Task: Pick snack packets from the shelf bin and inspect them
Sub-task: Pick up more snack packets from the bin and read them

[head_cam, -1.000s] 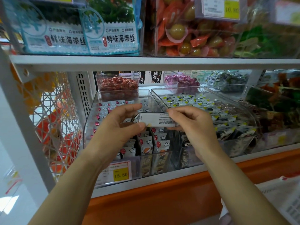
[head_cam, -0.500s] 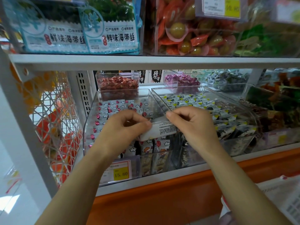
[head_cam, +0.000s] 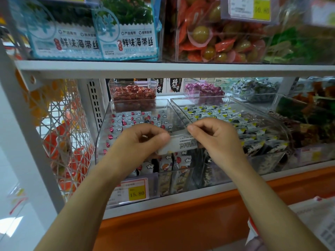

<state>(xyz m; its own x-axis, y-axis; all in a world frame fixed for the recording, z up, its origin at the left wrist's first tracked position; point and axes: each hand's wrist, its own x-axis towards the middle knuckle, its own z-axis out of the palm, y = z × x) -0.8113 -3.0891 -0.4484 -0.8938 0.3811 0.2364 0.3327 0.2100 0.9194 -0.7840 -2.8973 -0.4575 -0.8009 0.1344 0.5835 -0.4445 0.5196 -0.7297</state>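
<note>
White snack packet (head_cam: 183, 143), printed text side facing up, slightly tilted, sits between both hands just above the front of the clear plastic bin (head_cam: 104, 131). Left hand (head_cam: 141, 142): fingers curled, thumb and forefinger pinch the packet's left end. Right hand (head_cam: 216, 137): fingers curled, pinching the right end from above. More packets lie in the bin below. Yellow price tag (head_cam: 136, 193) on the bin front.

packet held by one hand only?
No: the left hand and the right hand each pinch one end of the snack packet.
</note>
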